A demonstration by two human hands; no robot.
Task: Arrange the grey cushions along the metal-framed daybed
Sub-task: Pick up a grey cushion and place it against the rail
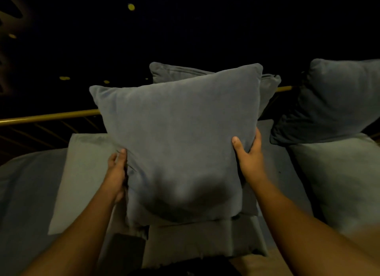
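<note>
1. Both hands clamped on the square grey velvet cushion [176, 140], one on each side edge, near its lower half. Left hand [116, 173] thumb on the front face, fingers wrapped behind; right hand [249, 154] same, sitting a bit higher.
2. Cushion is held upright, front face toward the camera, tilted slightly so its top-left corner is lower than its top-right. Roughly square, so no real long axis. Its bottom edge hangs over or rests on a flat grey cushion [197, 238] below; contact can't be confirmed.
3. Key relation: the target line is straight ahead. The brass-coloured metal rail [49, 116] of the daybed runs left-right behind the cushion, and a second upright grey cushion [267, 90] already leans there, directly behind the held one.
4. Another grey cushion [333, 99] leans at the right end. The rail to the left is bare.
5. Judgement: next move is likely forward and left. Neither hand is clearly nearer.
</note>
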